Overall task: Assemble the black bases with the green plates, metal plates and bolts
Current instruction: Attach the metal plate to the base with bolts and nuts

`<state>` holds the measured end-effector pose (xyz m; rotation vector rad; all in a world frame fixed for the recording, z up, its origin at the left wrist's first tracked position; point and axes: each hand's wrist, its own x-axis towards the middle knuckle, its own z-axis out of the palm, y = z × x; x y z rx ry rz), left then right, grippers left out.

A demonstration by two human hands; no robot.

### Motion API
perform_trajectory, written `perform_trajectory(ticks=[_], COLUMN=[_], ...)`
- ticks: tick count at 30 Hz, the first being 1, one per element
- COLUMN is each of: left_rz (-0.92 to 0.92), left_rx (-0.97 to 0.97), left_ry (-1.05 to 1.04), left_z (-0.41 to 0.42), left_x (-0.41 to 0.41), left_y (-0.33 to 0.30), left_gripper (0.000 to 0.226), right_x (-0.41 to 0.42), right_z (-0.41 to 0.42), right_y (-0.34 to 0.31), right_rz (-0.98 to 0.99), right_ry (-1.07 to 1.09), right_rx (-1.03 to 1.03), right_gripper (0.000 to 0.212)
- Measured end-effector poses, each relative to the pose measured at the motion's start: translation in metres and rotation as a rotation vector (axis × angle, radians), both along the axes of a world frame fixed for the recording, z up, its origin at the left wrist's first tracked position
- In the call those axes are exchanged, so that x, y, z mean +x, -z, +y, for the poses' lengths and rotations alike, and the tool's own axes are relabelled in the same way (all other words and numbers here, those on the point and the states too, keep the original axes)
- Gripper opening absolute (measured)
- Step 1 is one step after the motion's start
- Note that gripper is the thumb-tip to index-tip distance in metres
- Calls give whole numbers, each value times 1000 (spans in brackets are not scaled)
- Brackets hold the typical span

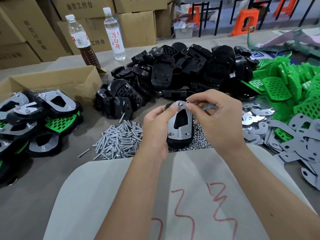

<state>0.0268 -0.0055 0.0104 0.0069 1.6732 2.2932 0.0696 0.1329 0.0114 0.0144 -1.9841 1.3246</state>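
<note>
The left hand grips a black base while the right hand pinches a nut over the metal plate, probably needing threading next.

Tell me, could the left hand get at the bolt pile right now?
Probably not yet: the left hand is gripping the base it is assembling. The bolt pile lies just beside it, uncovered, so it could reach once freed.

Grey table carries: bolts centre, black bases upper centre, green plates and metal plates right, assembled units left, cardboard box, two bottles.
</note>
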Motion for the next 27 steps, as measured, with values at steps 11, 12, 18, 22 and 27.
perform_trajectory(ticks=[11, 12, 18, 22, 27], left_rz=[33, 40, -1, -40, -64], left_rx=[-34, -41, -40, -2, -33], left_ry=[-97, -98, -102, -108, -117], left_z=[8, 8, 9, 10, 10], left_x=[4, 4, 4, 5, 4], left_y=[3, 3, 3, 2, 1], left_gripper=[36, 35, 41, 35, 30], right_x=[2, 2, 2, 0, -3], right_z=[-5, -5, -7, -8, -5], right_y=[6, 5, 7, 9, 14], right_rz=[37, 46, 23, 11, -53], right_ry=[-30, -32, -57, -95, -113], right_rx=[154, 190, 176, 113, -14], right_gripper=[9, 9, 8, 17, 11])
